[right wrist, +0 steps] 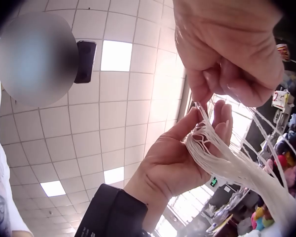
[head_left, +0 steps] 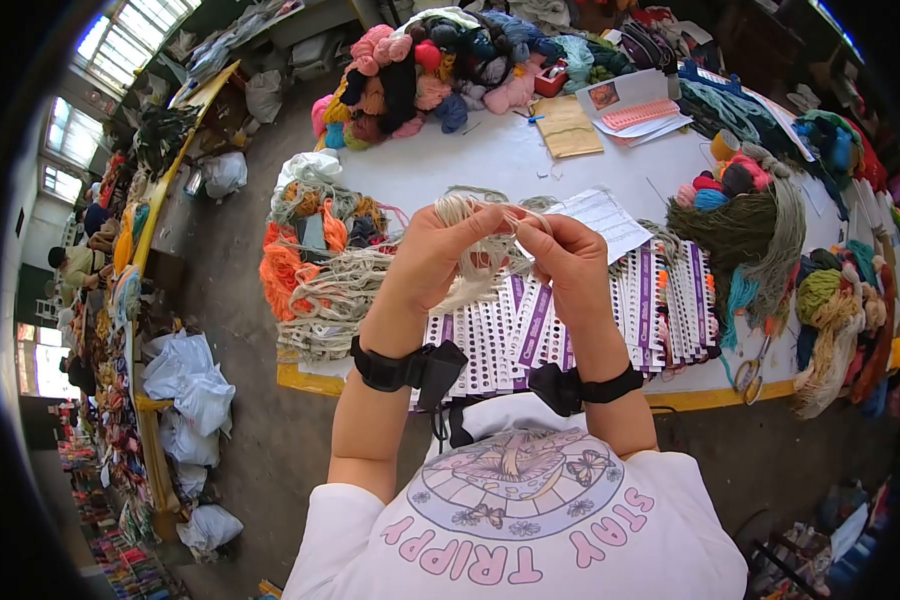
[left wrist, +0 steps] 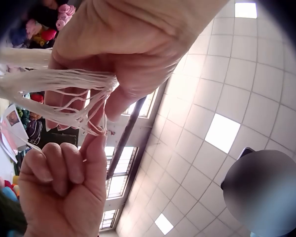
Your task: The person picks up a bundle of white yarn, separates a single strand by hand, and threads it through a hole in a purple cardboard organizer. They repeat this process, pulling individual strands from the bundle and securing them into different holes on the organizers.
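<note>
Head view: left hand and right hand raised over the worktop, near each other, pale yarn between them. Both hands' fingers pinching it; part of it hangs below the fingers. Just beyond right fingers, a printed sheet. Under and nearer the body than the fingers, purple-and-white cards with rows of holes. Left of left fingers, grey-beige skeins, with orange yarn further left. Well beyond the fingers, a heap of yarn balls and a brown envelope. Right of right fingers, olive yarn; further right and nearer the body, scissors.

Left wrist view: left hand on top, thumb and a finger pinching the strands, which spread into loose loops just below and beside those fingers. Right hand underneath, thumb and index finger at the loop ends, other fingers curled toward palm. Windows behind the fingers, tiled ceiling to their right.

Right wrist view: right hand on top, fingertips pinching thin strand ends just above left thumb. Bulk of yarn lies against left fingers, then runs down and right from them. Black wrist device below left fingers, on that wrist.
</note>
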`<action>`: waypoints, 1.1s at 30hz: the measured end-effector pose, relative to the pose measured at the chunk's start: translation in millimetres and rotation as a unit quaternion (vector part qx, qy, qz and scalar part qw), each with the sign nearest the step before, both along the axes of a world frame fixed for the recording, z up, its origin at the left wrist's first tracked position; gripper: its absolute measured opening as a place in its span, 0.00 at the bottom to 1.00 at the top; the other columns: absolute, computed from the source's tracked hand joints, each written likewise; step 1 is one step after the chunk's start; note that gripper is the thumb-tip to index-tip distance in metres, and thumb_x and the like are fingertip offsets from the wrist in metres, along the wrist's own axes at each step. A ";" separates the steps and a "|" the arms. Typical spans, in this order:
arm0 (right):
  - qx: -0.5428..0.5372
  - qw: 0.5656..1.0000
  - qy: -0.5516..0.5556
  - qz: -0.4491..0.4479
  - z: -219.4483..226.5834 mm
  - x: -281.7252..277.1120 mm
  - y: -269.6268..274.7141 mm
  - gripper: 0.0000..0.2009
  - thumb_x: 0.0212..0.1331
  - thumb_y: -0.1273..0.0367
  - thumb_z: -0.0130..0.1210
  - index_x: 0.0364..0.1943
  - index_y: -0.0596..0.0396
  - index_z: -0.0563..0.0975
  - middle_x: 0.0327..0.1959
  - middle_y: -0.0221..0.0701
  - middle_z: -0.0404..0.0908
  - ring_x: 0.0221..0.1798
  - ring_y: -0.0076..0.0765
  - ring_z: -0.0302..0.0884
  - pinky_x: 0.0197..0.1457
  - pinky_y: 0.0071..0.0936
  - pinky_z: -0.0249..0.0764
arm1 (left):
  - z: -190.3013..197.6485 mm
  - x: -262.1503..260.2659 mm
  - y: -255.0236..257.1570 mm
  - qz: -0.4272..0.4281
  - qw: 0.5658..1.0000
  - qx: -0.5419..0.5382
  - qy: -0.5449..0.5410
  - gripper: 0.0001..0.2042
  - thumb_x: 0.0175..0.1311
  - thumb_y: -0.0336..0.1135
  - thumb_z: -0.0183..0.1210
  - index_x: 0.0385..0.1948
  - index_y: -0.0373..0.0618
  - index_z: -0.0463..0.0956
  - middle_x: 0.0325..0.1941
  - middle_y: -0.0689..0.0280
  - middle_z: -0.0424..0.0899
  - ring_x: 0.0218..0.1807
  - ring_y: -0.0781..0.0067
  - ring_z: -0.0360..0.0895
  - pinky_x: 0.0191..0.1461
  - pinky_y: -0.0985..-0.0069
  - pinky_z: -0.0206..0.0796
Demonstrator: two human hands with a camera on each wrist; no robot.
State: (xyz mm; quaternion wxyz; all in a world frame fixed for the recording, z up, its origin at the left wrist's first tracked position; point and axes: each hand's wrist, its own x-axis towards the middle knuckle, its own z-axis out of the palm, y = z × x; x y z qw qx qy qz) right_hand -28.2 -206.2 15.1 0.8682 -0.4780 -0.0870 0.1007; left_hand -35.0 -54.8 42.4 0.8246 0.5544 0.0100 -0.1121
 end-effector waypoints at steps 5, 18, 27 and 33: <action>0.023 1.000 -0.004 -0.004 -4.2 -0.2 1.0 0.07 0.50 0.72 0.55 0.31 0.62 0.77 0.29 0.31 0.78 0.30 0.18 0.72 0.33 0.15 0.72 | -2.3 1.4 -2.2 0.019 0.998 -0.052 0.024 0.12 0.57 0.37 0.53 0.34 0.37 0.73 0.34 0.60 0.78 0.33 0.72 0.76 0.33 0.74 0.72; -0.134 0.989 -0.060 -0.038 -17.2 0.3 11.9 0.08 0.49 0.70 0.57 0.29 0.62 0.77 0.17 0.21 0.72 0.21 0.11 0.63 0.22 0.11 0.60 | -8.7 2.3 -3.8 0.007 0.998 -0.045 0.042 0.20 0.61 0.44 0.46 0.38 0.30 0.71 0.43 0.53 0.74 0.42 0.66 0.74 0.45 0.71 0.68; -0.060 0.998 -0.006 -0.010 -10.5 -1.1 12.2 0.06 0.48 0.72 0.56 0.29 0.60 0.78 0.19 0.22 0.74 0.21 0.13 0.66 0.23 0.12 0.63 | -9.6 1.0 -6.0 -0.014 0.995 -0.088 0.053 0.22 0.61 0.46 0.46 0.38 0.29 0.70 0.41 0.55 0.75 0.38 0.69 0.74 0.39 0.73 0.69; -0.048 0.998 0.028 0.020 -12.8 1.5 4.0 0.06 0.50 0.72 0.53 0.30 0.61 0.77 0.27 0.24 0.75 0.24 0.15 0.67 0.25 0.12 0.64 | -20.4 1.4 3.4 -0.011 0.999 -0.007 0.036 0.20 0.61 0.47 0.44 0.39 0.36 0.71 0.39 0.60 0.76 0.34 0.72 0.75 0.36 0.74 0.71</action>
